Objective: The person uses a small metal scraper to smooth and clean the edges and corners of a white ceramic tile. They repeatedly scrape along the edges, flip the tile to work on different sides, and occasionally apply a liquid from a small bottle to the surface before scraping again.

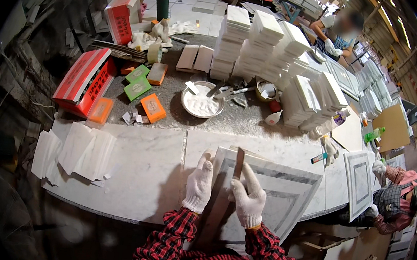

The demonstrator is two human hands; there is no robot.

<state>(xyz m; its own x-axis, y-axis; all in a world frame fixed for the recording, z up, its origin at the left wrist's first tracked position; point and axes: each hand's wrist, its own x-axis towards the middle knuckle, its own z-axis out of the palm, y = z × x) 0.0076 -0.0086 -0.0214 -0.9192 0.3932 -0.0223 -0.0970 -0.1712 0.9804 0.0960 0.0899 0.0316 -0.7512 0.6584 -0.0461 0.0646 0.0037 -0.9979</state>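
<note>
My left hand (199, 186), in a white knit glove, grips the left edge of a tilted marble panel (262, 199) with its thumb pointing up. The panel is white with grey inlaid bands, and its lower end leans toward my lap. Above its left side, my gloved right hand (248, 197) is closed on a narrow, flat brown strip (239, 162) like a scraper blade, held upright. Another panel edge shows behind the top of this one. A bowl of white paste (201, 105) with several spatulas in it sits beyond my hands.
White tiles (87, 150) lie at the left of the marble-topped bench (143, 174). Orange boxes (153, 108), green boxes (136, 88) and red cartons (84, 82) stand behind. Tall tile stacks (231, 43) rise at the back. At right, a co-worker (396, 200) holds another inlaid panel (358, 184).
</note>
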